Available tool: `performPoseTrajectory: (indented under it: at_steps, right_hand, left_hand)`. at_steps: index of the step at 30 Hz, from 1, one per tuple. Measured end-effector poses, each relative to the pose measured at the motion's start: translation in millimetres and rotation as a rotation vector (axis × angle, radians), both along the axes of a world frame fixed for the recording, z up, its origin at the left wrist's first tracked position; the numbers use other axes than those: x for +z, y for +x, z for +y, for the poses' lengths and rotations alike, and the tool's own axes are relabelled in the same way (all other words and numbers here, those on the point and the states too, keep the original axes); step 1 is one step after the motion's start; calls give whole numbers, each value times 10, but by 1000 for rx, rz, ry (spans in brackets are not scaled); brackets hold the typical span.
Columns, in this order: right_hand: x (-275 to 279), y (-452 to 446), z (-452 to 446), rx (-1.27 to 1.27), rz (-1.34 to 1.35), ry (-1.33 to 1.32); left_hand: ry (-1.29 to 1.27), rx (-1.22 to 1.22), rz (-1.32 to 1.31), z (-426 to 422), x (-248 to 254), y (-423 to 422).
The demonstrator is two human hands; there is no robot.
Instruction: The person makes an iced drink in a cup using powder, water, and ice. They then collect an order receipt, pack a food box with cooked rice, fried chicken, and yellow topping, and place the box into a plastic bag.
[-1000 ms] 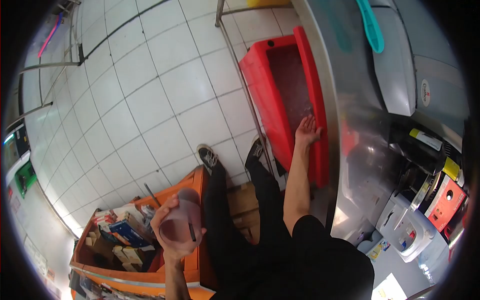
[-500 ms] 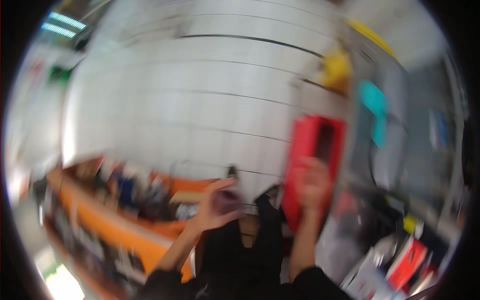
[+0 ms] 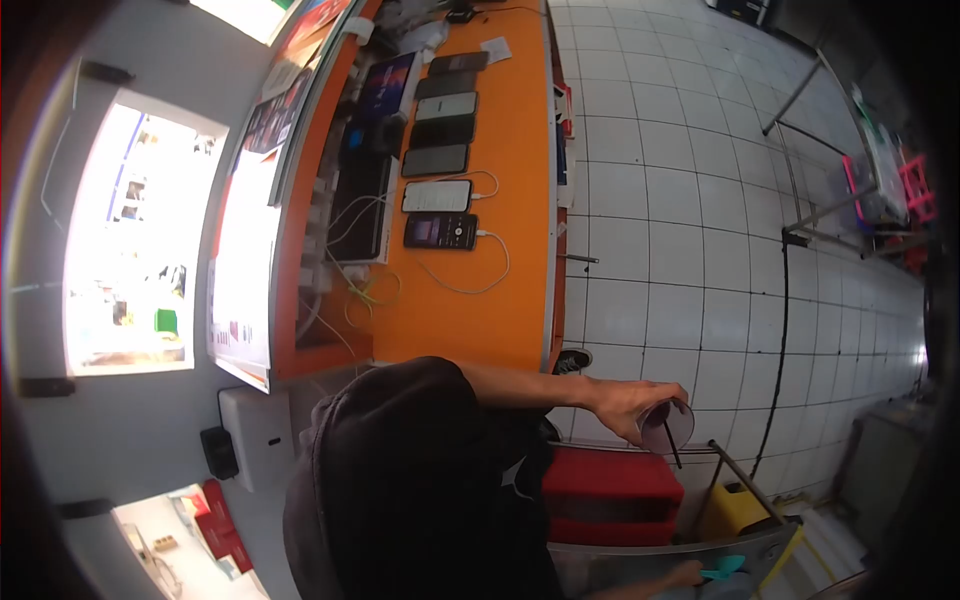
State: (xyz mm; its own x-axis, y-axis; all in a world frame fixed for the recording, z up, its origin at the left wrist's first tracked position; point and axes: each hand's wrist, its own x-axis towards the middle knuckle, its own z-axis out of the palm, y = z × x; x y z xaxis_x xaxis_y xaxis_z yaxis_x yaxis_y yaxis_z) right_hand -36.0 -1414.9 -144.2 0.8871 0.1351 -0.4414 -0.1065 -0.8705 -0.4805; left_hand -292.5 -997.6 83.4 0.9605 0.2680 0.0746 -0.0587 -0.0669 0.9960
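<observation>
My left hand (image 3: 632,408) is wrapped round a clear cup (image 3: 665,425) with a dark straw in it, held out over the tiled floor and the edge of the red bin (image 3: 610,490). At the bottom of the view, my right hand (image 3: 685,574) is over the metal counter (image 3: 625,570), right against a teal scoop (image 3: 728,565). Its fingers are too small and partly hidden to show whether they grip the scoop.
Several phones (image 3: 438,197), some with white cables, lie on an orange counter (image 3: 480,315) ahead on the left. A yellow container (image 3: 735,510) is beyond the red bin. Metal rails (image 3: 790,190) stand at the right, over the white tiles.
The view has swung left, bringing the orange counter and phones into sight. My left hand still holds the cup; my right hand has moved from over the red bin to the teal scoop.
</observation>
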Motion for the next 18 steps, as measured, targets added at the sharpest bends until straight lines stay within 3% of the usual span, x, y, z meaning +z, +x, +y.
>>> performPoseTrajectory:
  at_steps: [4,8,12,14,15,16,17,18]
  right_hand:
    - [-263,-784,280,-185,343,144]
    - [-593,-1219,287,-375,490,199]
    - [-1059,-1616,-78,-583,472,249]
    - [-1196,-1937,-143,-748,490,333]
    - [-1577,-2204,-364,-783,320,361]
    - [-1968,-2357,-619,-820,226,190]
    - [-2445,-2523,-926,-671,153,-121]
    - [-2459,-2561,-809,-667,36,-333]
  left_hand:
    - [-19,79,-4,116,-1,-36]
    - [131,112,15,335,-75,38]
    - [194,102,-109,397,-429,385]
    - [53,-72,46,418,-568,664]
    - [91,-108,-6,410,-688,832]
    - [13,-166,129,335,-896,993]
    - [35,-191,63,285,-1174,1135]
    - [-81,-245,45,227,-1248,1297]
